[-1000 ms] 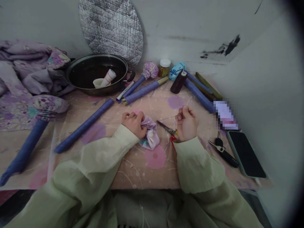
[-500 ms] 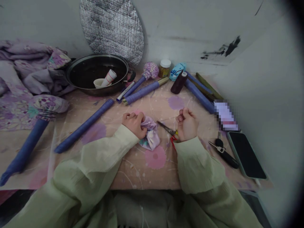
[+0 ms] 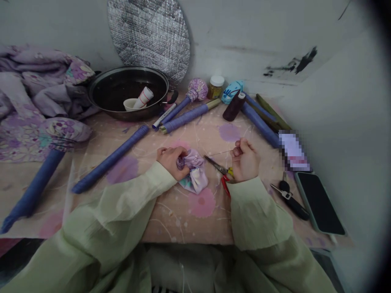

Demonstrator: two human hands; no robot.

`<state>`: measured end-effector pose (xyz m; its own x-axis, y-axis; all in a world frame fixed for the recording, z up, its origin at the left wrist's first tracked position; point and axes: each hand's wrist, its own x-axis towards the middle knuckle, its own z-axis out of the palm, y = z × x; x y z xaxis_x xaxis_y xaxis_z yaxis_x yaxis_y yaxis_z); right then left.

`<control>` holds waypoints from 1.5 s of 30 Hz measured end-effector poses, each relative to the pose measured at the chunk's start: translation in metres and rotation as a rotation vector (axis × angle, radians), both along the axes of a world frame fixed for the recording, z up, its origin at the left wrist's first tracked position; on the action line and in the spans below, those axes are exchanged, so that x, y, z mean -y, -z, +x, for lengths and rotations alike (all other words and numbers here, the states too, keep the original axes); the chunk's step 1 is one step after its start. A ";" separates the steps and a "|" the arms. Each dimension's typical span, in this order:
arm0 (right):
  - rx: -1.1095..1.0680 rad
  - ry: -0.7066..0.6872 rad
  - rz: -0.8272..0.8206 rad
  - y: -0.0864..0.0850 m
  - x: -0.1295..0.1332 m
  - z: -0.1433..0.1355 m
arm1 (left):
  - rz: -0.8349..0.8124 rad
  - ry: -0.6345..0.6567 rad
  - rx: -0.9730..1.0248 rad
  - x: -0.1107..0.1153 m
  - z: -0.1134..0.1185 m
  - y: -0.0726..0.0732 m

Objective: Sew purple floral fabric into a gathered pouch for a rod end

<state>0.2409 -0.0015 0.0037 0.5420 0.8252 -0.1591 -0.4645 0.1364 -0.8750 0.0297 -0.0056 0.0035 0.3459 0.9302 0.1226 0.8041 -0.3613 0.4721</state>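
Note:
My left hand (image 3: 172,162) is closed round the gathered edge of a small purple floral cloth pouch (image 3: 197,175), which rests on the table. A thin dark thread (image 3: 220,153) runs taut from the pouch to my right hand (image 3: 244,160). Thumb and fingers of that hand pinch the thread's end; whether a needle is there I cannot tell. Beneath the thread lie scissors (image 3: 216,165) with red and yellow handles, partly covered by my right hand and sleeve.
A black pan (image 3: 130,112) holding a white cup stands at the back left. Blue-wrapped sticks (image 3: 111,158) lie about the table. A dark thread cone (image 3: 233,108), a lidded jar (image 3: 216,87), keys (image 3: 290,199) and a phone (image 3: 320,203) are around the right side.
The view has shifted slightly. My left hand has turned a little on the pouch, showing more of its gathered edge. My right hand still holds the thread taut.

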 end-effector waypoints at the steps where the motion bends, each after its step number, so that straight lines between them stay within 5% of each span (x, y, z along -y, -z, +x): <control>1: -0.005 0.000 0.001 0.000 0.000 0.000 | -0.004 0.001 0.001 0.000 0.000 0.000; 22: 0.001 -0.039 0.054 -0.006 0.002 0.005 | -0.019 0.002 0.050 -0.005 -0.002 0.008; 29: -0.072 -0.029 0.051 -0.010 0.001 0.007 | -0.184 0.017 0.351 -0.015 -0.012 0.008; 37: -0.123 -0.063 0.122 -0.027 0.004 0.011 | -0.209 -0.021 0.451 -0.009 -0.004 0.013; 42: -0.185 -0.128 0.283 -0.031 0.005 0.016 | -0.088 0.098 0.441 -0.011 0.003 0.006; 45: -0.165 -0.126 0.299 -0.034 0.004 0.016 | 0.094 0.318 0.445 -0.024 0.010 0.002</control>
<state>0.2567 -0.0054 0.0374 0.4206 0.9070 0.0221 -0.6255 0.3075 -0.7170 0.0402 0.0183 0.0019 0.5034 0.7667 0.3984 0.3788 -0.6103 0.6957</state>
